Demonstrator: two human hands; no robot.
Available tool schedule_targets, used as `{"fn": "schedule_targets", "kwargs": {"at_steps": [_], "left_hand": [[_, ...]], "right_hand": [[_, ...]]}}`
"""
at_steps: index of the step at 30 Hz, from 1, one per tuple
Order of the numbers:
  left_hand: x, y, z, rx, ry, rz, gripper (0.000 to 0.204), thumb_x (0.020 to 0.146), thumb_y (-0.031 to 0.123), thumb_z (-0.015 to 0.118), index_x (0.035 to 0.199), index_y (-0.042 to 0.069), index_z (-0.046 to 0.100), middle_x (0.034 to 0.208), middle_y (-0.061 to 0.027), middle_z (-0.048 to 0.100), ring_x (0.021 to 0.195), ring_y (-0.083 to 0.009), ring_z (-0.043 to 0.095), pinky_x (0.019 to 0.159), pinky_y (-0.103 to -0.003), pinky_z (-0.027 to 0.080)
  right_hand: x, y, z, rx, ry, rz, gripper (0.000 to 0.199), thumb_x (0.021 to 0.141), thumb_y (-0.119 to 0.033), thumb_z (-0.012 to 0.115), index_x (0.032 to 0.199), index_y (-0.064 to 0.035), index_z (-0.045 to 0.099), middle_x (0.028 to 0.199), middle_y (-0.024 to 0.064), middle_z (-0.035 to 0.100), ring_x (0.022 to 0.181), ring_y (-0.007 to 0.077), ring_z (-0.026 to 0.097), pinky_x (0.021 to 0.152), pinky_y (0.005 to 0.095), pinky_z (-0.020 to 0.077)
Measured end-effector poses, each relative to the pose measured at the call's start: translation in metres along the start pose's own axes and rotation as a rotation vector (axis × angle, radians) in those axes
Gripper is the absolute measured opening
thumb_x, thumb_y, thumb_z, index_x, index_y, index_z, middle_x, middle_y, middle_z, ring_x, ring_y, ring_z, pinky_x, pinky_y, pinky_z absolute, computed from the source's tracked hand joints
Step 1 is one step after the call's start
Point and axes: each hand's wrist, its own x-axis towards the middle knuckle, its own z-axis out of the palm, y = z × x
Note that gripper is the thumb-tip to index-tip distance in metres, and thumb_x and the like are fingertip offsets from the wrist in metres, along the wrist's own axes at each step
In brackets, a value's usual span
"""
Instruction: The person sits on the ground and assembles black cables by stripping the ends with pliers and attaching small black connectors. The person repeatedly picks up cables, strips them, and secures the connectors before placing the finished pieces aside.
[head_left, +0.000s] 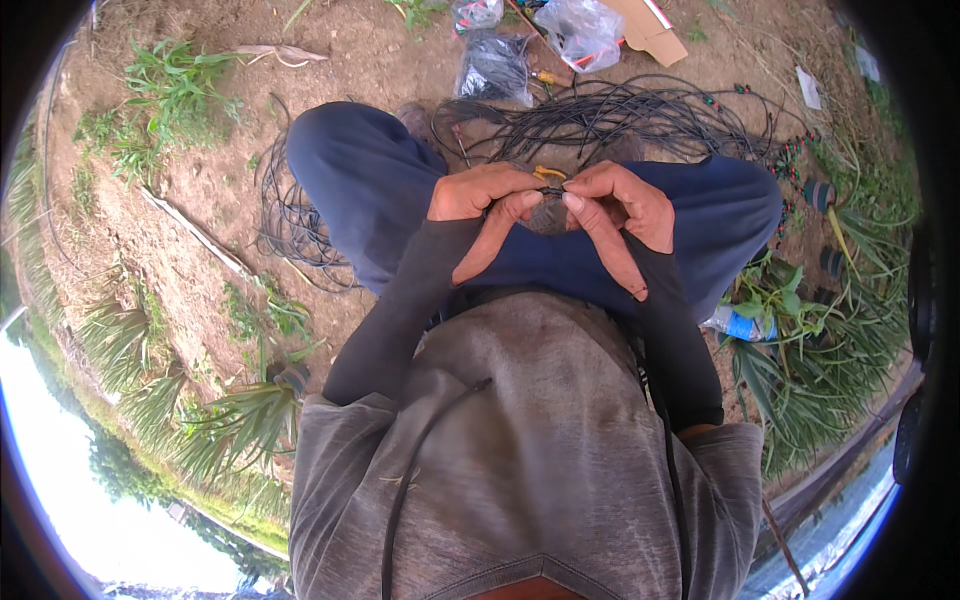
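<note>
I am crouched with my blue-trousered knees spread and both hands together in front of them. My left hand and my right hand pinch a small yellow fitting on a thin black tube between thumbs and fingertips. The fitting peeks out just above my fingers; most of it is hidden by them. Both hands touch each other at the fingertips. Black sleeves cover my forearms.
A loose tangle of thin black tubing lies on the bare soil past my knees, with more coils at the left. Plastic bags and cardboard lie further off. Green plants and a blue bottle stand at the right.
</note>
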Motion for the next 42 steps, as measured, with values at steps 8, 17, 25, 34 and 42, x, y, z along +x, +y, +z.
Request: {"fn": "schedule_targets", "kwargs": {"at_steps": [8,17,25,34,42], "left_hand": [[0.001,-0.012,0.005,0.301,0.094,0.403,0.024,0.072,-0.005,0.070,0.094,0.002,0.069,0.075,-0.0102,0.063,0.065,-0.0247,0.060,0.061,-0.032,0.048],[-0.008,-0.016,0.005,0.463,0.036,0.505,0.028,0.063,-0.006,0.070,0.090,0.000,0.068,0.077,-0.0110,0.064,0.065,-0.0257,0.061,0.057,-0.032,0.049],[-0.009,-0.036,0.004,0.599,-0.045,0.634,0.041,0.055,0.000,0.070,0.096,-0.001,0.067,0.077,-0.0076,0.059,0.064,-0.0218,0.057,0.052,-0.031,0.047],[0.021,-0.043,-0.019,0.501,-0.135,0.310,0.027,0.071,0.002,0.073,0.098,0.002,0.068,0.076,-0.0097,0.061,0.066,-0.0237,0.059,0.058,-0.031,0.048],[0.147,-0.075,-0.088,0.282,0.209,-0.173,0.030,0.091,0.026,0.063,0.108,0.001,0.068,0.074,-0.0060,0.065,0.068,-0.0119,0.059,0.064,-0.028,0.048]], "right_hand": [[-0.002,-0.004,-0.003,0.026,-0.079,0.142,0.004,0.089,0.000,0.063,0.091,0.0021,0.061,0.082,0.0050,0.062,0.069,0.0073,0.058,0.062,0.0215,0.0490],[-0.002,-0.002,-0.006,0.143,-0.175,0.444,0.007,0.090,-0.006,0.063,0.089,0.0005,0.061,0.080,0.0038,0.062,0.070,0.0082,0.061,0.065,0.0228,0.0532],[-0.002,0.009,-0.010,0.179,-0.208,0.606,0.009,0.090,-0.009,0.064,0.090,0.0002,0.062,0.080,0.0049,0.064,0.071,0.0098,0.062,0.065,0.0246,0.0542],[0.023,0.039,-0.018,0.132,-0.149,0.565,0.016,0.093,-0.011,0.060,0.101,0.0014,0.064,0.083,0.0068,0.066,0.076,0.0111,0.063,0.069,0.0245,0.0530],[0.091,0.244,-0.070,-0.636,-0.384,0.563,0.026,0.084,-0.022,0.061,0.096,-0.0013,0.069,0.084,0.0180,0.068,0.080,0.0282,0.067,0.073,0.0371,0.0514]]}}
